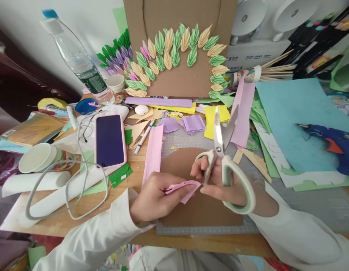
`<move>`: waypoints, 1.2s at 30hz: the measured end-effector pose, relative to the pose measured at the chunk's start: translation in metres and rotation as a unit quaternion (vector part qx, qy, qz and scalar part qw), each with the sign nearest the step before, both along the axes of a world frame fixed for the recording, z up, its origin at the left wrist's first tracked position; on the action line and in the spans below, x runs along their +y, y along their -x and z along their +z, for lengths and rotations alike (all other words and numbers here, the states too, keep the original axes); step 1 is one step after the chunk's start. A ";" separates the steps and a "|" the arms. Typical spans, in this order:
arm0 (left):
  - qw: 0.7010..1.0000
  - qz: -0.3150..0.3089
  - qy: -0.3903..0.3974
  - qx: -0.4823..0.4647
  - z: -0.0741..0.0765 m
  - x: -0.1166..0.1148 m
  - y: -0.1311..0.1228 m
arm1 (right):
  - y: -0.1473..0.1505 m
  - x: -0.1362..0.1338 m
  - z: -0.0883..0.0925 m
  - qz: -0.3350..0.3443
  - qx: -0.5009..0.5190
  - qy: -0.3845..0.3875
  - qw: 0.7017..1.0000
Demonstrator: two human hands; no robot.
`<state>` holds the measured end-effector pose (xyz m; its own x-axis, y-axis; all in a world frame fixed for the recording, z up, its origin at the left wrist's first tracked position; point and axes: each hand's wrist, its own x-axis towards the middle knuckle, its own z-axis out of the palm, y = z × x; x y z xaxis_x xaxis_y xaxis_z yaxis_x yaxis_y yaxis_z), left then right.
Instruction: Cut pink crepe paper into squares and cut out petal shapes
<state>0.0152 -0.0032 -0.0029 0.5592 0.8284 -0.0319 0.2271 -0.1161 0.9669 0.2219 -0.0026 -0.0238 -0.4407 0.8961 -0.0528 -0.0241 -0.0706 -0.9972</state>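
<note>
My left hand (154, 195) is closed in a pinch on a small folded pink paper piece (183, 186), held just above a brown cardboard sheet (199, 209). My right hand (219, 180) has its fingers through the pale green handles of a pair of scissors (223, 150). The scissor blades point up and away and stand slightly apart. The fingertips of my right hand touch the right end of the pink paper. A long pink paper strip (153, 152) lies left of the cardboard.
A phone in a pink case (109, 140) and a grey cable (69, 188) lie to the left, with white rolls and a paper cup (39, 157). Behind stands a cardboard panel (180, 75) ringed with folded paper leaves. A blue glue gun (329, 141) rests on blue paper at right. A water bottle (75, 56) leans at back left.
</note>
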 end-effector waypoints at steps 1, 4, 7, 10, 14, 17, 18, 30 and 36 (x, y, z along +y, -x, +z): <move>1.000 -0.008 0.002 0.009 -0.001 -0.001 0.000 | 0.005 0.000 0.002 0.018 -0.005 0.001 1.000; 0.999 -0.024 0.031 0.033 -0.002 -0.003 0.000 | 0.014 -0.001 0.009 0.031 -0.034 -0.004 0.999; 0.988 -0.039 0.147 -0.010 -0.001 -0.003 0.000 | 0.016 -0.003 0.006 0.022 0.020 0.032 0.999; 0.910 -0.079 0.367 -0.176 -0.001 0.000 -0.001 | 0.014 -0.004 -0.006 0.058 0.169 0.119 0.977; 0.777 -0.140 0.543 -0.287 -0.004 0.004 -0.002 | 0.011 -0.004 -0.017 0.072 0.263 0.155 0.950; 0.746 -0.159 0.584 -0.276 -0.007 0.003 -0.001 | 0.011 -0.004 -0.019 0.084 0.282 0.175 0.940; 0.738 -0.159 0.595 -0.276 -0.009 0.002 0.000 | 0.012 -0.004 -0.019 0.091 0.288 0.180 0.936; 0.793 -0.002 0.514 -0.327 -0.012 0.004 -0.001 | 0.012 -0.007 -0.008 -0.075 0.148 0.059 0.984; 0.859 0.058 0.413 -0.297 -0.009 0.003 -0.003 | 0.014 -0.017 -0.003 -0.068 0.047 0.049 0.995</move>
<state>0.0186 0.0000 -0.0121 0.5958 0.7112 -0.3731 -0.3716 0.6560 0.6570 0.2077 -0.0198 -0.0273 -0.3221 0.9406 -0.1076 -0.1320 -0.1571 -0.9787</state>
